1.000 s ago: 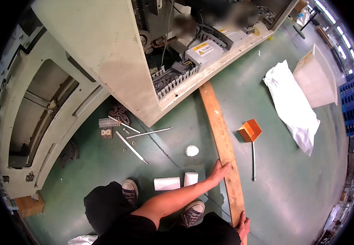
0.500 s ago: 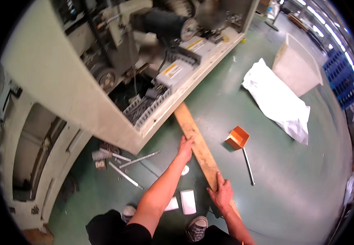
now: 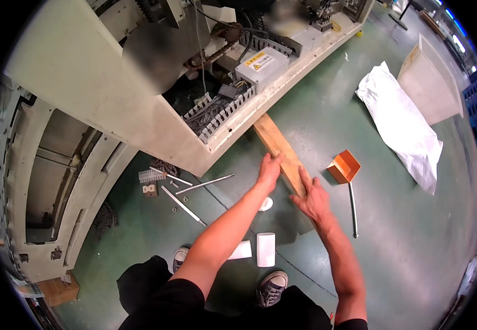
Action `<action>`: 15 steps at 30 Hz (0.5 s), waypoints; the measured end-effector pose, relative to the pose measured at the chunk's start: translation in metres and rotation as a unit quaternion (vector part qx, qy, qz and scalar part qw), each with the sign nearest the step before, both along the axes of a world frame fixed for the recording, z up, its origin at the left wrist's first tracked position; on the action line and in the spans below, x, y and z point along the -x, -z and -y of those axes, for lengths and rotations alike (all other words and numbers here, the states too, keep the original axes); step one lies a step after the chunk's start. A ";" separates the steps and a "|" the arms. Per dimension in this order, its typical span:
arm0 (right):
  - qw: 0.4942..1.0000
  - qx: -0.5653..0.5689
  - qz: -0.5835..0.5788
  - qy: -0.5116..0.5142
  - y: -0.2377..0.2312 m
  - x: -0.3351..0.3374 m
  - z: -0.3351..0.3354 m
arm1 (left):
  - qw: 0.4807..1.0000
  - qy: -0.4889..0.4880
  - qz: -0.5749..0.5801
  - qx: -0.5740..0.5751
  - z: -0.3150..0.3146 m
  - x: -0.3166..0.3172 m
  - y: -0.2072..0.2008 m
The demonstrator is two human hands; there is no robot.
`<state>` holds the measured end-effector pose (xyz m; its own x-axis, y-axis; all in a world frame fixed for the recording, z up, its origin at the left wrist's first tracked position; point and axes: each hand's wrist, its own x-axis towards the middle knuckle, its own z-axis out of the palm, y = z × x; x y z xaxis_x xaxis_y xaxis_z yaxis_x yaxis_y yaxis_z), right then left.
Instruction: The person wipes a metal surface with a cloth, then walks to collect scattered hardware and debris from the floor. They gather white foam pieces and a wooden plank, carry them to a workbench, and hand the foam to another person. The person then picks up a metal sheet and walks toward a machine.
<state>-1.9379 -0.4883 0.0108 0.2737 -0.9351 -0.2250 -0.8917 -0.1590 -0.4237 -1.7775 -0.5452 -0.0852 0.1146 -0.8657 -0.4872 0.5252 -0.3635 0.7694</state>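
Note:
A wooden plank reaches from under the machine's lower edge toward me, its far end hidden beneath the frame. My left hand is closed on the plank's left edge, about midway along the visible part. Nearer to me, my right hand grips the near end, thumb on the left side and fingers along the right. That hand covers part of the plank's end. A white round piece lies on the floor just below the plank, between my forearms.
The open machine holds cables and a grey box. Metal rods and small parts lie left. An orange box, a metal bar, a white sack and a white bin stand right. White blocks lie near my shoes.
The plank has slid farther under the machine, and less of it shows. My right hand has moved forward with it, closer to my left hand. The view has shifted slightly.

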 end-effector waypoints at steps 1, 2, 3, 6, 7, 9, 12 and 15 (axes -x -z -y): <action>1.000 -0.025 -0.004 -0.003 -0.010 0.015 -0.010 | 1.000 0.001 0.009 -0.001 -0.016 0.018 -0.003; 0.999 -0.034 -0.009 -0.005 -0.021 0.027 -0.023 | 1.000 -0.001 0.023 -0.001 -0.035 0.029 -0.010; 0.999 -0.041 -0.014 -0.005 -0.030 0.042 -0.040 | 1.000 0.018 -0.014 -0.006 -0.056 0.041 -0.019; 0.999 -0.041 -0.013 -0.004 -0.052 0.100 -0.100 | 0.977 0.147 -0.139 -0.063 -0.115 0.054 -0.045; 0.998 -0.052 -0.031 0.008 -0.057 0.118 -0.122 | 0.979 0.127 -0.149 -0.057 -0.122 0.056 -0.042; 0.998 -0.021 -0.062 0.010 -0.050 0.164 -0.172 | 0.981 0.090 -0.168 -0.045 -0.131 0.058 -0.032; 0.999 0.016 -0.041 0.011 -0.031 0.186 -0.219 | 0.987 0.117 -0.089 -0.070 -0.152 0.071 -0.031; 0.998 0.042 -0.029 0.046 -0.002 0.165 -0.210 | 0.995 0.073 -0.058 -0.042 -0.121 0.063 -0.018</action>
